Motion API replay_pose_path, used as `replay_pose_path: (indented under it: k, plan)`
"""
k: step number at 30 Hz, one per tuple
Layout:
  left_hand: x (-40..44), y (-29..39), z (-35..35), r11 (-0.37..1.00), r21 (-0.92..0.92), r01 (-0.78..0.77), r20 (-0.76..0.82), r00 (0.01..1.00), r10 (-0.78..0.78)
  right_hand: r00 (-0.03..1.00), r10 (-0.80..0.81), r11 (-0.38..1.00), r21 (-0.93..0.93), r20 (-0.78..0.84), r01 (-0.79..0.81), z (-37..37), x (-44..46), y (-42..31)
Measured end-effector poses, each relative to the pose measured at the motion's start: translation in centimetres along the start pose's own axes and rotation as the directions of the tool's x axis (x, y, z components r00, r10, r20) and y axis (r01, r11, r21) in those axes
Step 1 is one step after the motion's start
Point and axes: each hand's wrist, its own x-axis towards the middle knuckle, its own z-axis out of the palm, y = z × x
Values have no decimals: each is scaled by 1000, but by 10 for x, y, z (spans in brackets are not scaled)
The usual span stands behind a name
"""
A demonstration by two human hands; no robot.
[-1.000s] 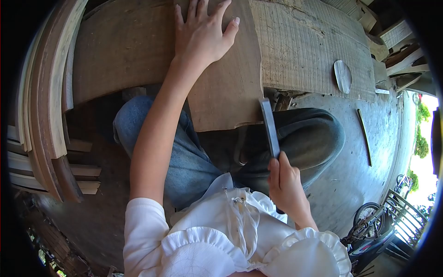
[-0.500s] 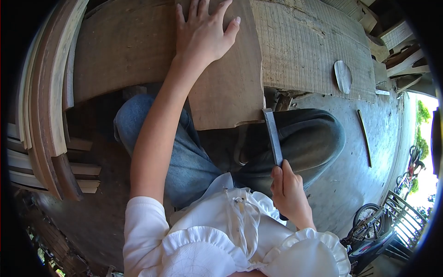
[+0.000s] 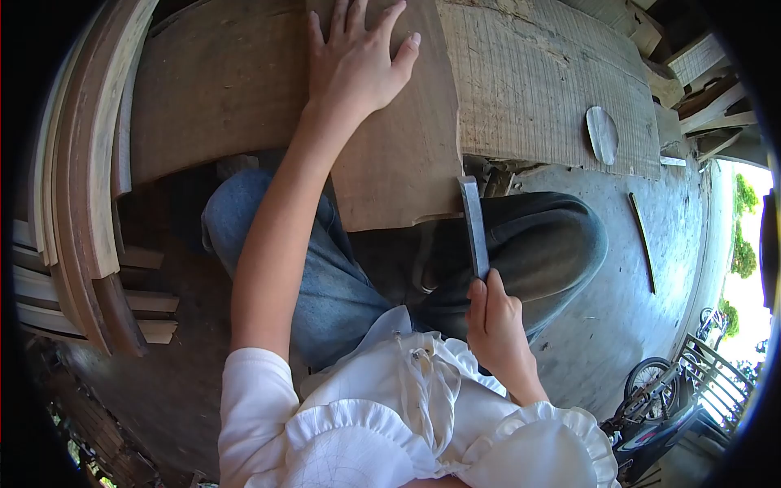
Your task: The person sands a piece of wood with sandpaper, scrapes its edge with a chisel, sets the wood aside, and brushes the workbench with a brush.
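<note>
My left hand [image 3: 351, 69] lies flat with spread fingers on a brown board [image 3: 403, 163] that points toward my lap. My right hand [image 3: 498, 325] is wrapped round the lower end of a flat metal bar tool [image 3: 474, 228]; its handle is hidden in the fist. The tool's squared tip is at the right edge of the board, near its front corner. Under the brown board runs a wide rough plank [image 3: 553, 89], and on its right part lies a thin oval piece [image 3: 603, 135].
Long curved wood strips [image 3: 81, 154] are stacked at the left. More wood pieces [image 3: 708, 98] lie at the upper right. A thin dark strip [image 3: 642, 242] rests on the concrete floor [image 3: 602, 301]. Bicycles and a motorbike [image 3: 651, 431] stand at the lower right.
My right hand first drew the tool back toward me, then moved it forward and slightly left again, up to the board's edge. My left hand stays in place on the board.
</note>
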Motion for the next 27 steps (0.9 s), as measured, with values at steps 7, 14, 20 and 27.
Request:
replay_pose_path:
  k: [7,14,20,27]
  plan:
    - [1,2,-5,1000,14,18,40,999,-18,998,18,1000,-13,52,-17,-8,-17,5]
    - [2,2,-5,1000,1,28,37,999,-28,998,39,999,-5,56,-39,-6,-9,4]
    - [2,0,-5,1000,9,18,36,999,-18,1000,-11,1000,-11,11,11,3,-19,16]
    - [3,2,-7,1000,10,23,47,999,-23,999,-44,999,-22,-30,43,7,-6,11]
